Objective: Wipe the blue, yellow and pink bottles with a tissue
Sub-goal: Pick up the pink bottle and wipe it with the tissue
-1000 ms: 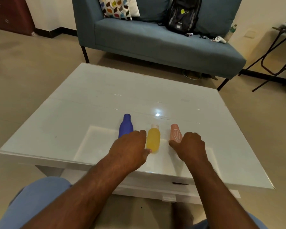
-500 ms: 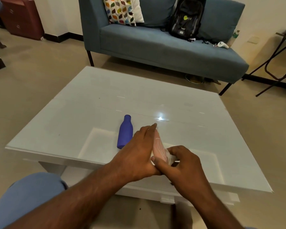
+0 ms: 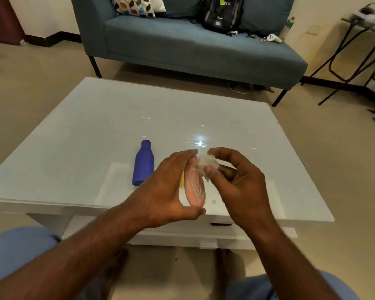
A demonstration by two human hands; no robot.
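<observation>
The left hand (image 3: 160, 191) holds the pink bottle (image 3: 194, 187) lengthwise above the near edge of the table, fingertips at its neck end and thumb under its base, so the fingers stretch long rather than curl tight; the bottle points toward twelve o'clock and carries a thin white line drawing on its side, with no lettering that can be read; the right hand (image 3: 234, 182) pinches a crumpled white tissue (image 3: 206, 164) between thumb and fingers, pressed to the bottle's upper part at about one o'clock from its middle; the remaining fingers of that hand are loosely bent.

At nine o'clock from the pink bottle, the blue bottle (image 3: 143, 163) lies on its side on the white glass-topped table (image 3: 85, 131), neck toward twelve o'clock, apart from the left hand; a sliver of the yellow bottle (image 3: 181, 180) shows between the left hand and the pink bottle, the rest hidden.

Beyond the table at twelve o'clock stands a blue-grey sofa (image 3: 182, 46); on it sit a patterned cushion (image 3: 134, 6) and a black backpack (image 3: 222, 14) with a yellow-green round logo, its letters too blurred to read; a white controller (image 3: 273, 38) lies at the sofa's right end.
</observation>
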